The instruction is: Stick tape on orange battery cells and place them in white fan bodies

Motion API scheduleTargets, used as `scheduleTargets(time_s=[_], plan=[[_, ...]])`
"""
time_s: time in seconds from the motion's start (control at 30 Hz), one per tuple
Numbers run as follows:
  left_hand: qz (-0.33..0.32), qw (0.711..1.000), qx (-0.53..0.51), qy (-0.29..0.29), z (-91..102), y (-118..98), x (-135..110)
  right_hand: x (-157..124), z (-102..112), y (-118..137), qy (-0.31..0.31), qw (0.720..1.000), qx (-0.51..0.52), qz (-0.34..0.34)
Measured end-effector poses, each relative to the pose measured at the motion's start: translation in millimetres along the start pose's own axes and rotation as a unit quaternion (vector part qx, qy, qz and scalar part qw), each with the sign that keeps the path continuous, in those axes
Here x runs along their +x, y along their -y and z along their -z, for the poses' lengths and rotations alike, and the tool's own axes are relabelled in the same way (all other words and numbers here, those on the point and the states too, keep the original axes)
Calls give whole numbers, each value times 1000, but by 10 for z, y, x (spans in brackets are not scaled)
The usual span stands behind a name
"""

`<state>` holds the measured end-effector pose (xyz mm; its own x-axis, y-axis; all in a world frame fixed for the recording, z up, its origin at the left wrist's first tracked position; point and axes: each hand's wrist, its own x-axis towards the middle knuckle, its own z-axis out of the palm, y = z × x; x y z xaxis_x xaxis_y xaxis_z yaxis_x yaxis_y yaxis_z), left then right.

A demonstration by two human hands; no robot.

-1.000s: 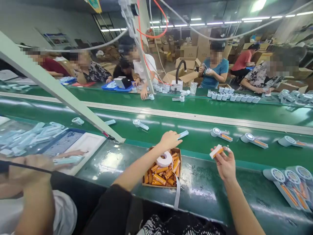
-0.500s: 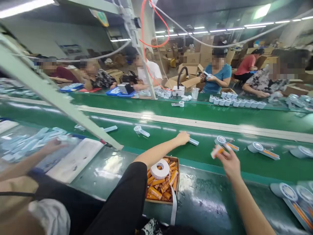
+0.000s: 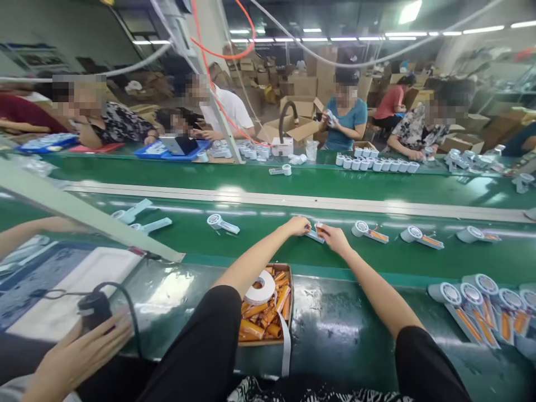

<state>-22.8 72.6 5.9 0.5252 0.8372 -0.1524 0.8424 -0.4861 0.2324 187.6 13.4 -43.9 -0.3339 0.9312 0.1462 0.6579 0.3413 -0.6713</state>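
Observation:
On the green conveyor belt, my left hand (image 3: pixel 299 226) is closed on a pale blue handheld fan (image 3: pixel 316 237), covering its round head; the open handle sticks out to the right. My right hand (image 3: pixel 335 239) pinches an orange battery (image 3: pixel 319 228) with a white patch at its end, held at that handle. Below my left forearm a cardboard box (image 3: pixel 292 312) holds several orange batteries (image 3: pixel 253 328). A roll of white tape (image 3: pixel 260 287) lies on them, its loose strip hanging over the box's front edge.
Several fans with orange batteries in their handles (image 3: pixel 473 301) lie on the right. Another fan (image 3: pixel 223 223) is on the belt to the left. A slanting metal beam (image 3: pixel 84 204) crosses at left, near a co-worker's hand (image 3: pixel 84 349) and a black cable. Co-workers sit across the belt.
My right hand has moved left with the battery to the fan at my left hand. The view has shifted right. A co-worker's hand and a black corded object now show at lower left.

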Motion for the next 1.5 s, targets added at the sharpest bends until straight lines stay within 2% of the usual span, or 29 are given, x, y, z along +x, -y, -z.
scheduleTargets(time_s=[0.1, 0.27, 0.37, 0.43, 0.5, 0.6, 0.7, 0.77, 0.83, 0.93, 0.97, 1.03, 1.07, 1.1, 1.17, 1.23, 1.3, 1.37, 1.43, 1.5], plan=[[28, 1000, -9, 12, 6, -73, 52, 38, 56, 50, 64, 993, -95, 6], [79, 996, -28, 5, 68, -243, 67, 178, 50, 178, 134, 960, -243, -23], [101, 994, -33, -2, 189, -405, 2, 244, 27, 280, 164, 945, -283, -21], [105, 994, -30, -14, 320, -505, -142, 270, 28, 328, 174, 941, -289, -10], [87, 995, -27, -34, 447, -563, -455, 264, 38, 347, 167, 945, -283, 8], [26, 998, -21, -55, 470, -535, -1310, 169, 44, 319, 124, 956, -262, 33], [-40, 995, -11, -91, 211, -414, -2350, 25, 25, 271, 70, 967, -241, 38], [8, 993, 7, -115, -15, -340, -2872, -43, 20, 274, 39, 971, -233, 27], [53, 992, 19, -113, -178, -302, -3152, -86, 39, 336, 10, 972, -236, -4], [71, 993, 16, -98, -241, -297, -3245, -200, 83, 580, -31, 974, -221, -48], [74, 990, 14, -117, -229, -304, -3249, -278, 83, 700, -40, 981, -182, -46], [74, 977, 20, -201, -188, -331, -3275, -511, 37, 982, -30, 999, -24, -18], [68, 963, 27, -259, -168, -352, -3303, -657, -10, 1135, -1, 997, 81, 2], [58, 947, 35, -313, -150, -376, -3338, -814, -69, 1290, 44, 982, 184, 20], [24, 921, 43, -385, -122, -430, -3416, -1121, -199, 1582, 158, 924, 345, 40], [-17, 912, 42, -408, -109, -469, -3491, -1382, -304, 1810, 257, 872, 416, 31], [-40, 907, 42, -418, -121, -461, -3561, -1579, -352, 1948, 313, 848, 427, 10], [-32, 898, 49, -436, -170, -396, -3633, -1715, -345, 2007, 361, 841, 402, 15], [13, 890, 54, -453, -255, -300, -3709, -1792, -313, 2025, 443, 823, 348, 67], [60, 886, 49, -458, -362, -222, -3775, -1798, -288, 2034, 526, 794, 263, 157]])
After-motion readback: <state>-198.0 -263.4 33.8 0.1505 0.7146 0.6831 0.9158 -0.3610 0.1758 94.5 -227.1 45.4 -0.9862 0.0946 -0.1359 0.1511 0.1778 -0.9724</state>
